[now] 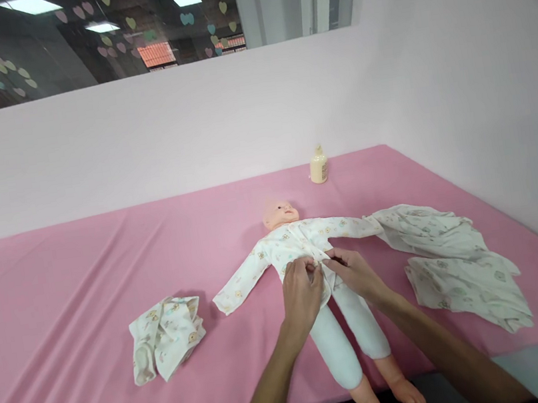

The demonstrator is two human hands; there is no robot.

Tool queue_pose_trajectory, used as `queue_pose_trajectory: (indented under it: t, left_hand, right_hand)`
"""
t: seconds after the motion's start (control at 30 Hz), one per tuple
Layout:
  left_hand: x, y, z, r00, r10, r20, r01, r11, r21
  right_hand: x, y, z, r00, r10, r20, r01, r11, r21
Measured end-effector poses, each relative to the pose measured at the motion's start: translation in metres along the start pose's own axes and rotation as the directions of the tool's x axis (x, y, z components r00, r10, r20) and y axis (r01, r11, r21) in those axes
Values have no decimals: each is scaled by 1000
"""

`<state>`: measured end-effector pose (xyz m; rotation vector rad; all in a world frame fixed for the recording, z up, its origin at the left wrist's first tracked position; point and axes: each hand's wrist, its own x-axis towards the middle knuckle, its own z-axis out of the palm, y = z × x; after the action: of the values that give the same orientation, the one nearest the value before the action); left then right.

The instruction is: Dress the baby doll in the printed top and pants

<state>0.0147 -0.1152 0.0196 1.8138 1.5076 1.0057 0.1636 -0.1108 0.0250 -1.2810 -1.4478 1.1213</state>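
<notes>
While the baby doll (335, 346) lies on its back across the pink-covered table (84, 283), its feet jut past the near edge and its head points toward the far edge. The left hand (301, 291) and right hand (360, 277) work almost fingertip to fingertip, each with thumb and fingers narrowed on the front of the doll's printed long-sleeved shirt (288, 242). Both forearms come in over the near edge, one on each side of the doll's legs. One shirt sleeve slants out to the left, a narrow strip of surface separating its cuff from a folded printed garment (177, 333) near the near edge. The other sleeve reaches a rumpled heap of printed cloth (471, 289), which spreads toward the right edge and the near right corner. A pump bottle (319, 168) stands upright by the far edge, toward the far right corner.
</notes>
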Motion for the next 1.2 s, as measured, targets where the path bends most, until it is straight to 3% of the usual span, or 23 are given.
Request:
queue_pose_trajectory:
  t: [0.07,0.27,0.4,0.5,0.6,0.87,1.2]
  left_hand:
    - [0,1,2,1000,-3,-29,3,1000,18]
    - [-1,4,10,985,108,-132,-63,950,305]
    - [4,4,-3,998,-36,-55,38,999,29]
    - [9,3,-17,991,-132,27,135,971,-198]
    - [12,1,-25,982,-181,56,189,935,-299]
    - [11,-8,-31,957,-275,93,288,864,-412]
    - [11,-5,-47,916,-309,256,394,815,-425]
  right_hand:
    - [-1,-1,0,1000,2,13,-2,1000,22]
    - [-2,0,0,1000,-27,-10,27,1000,10]
    - [-3,1,1,1000,-15,-18,16,999,32]
    - [-5,1,3,997,-27,-71,25,999,-29]
    - [-7,-1,6,986,-89,-140,69,987,-145]
    - [-9,-6,10,977,-160,-138,129,969,-211]
    - [-8,-3,6,978,-143,-151,117,978,-171]
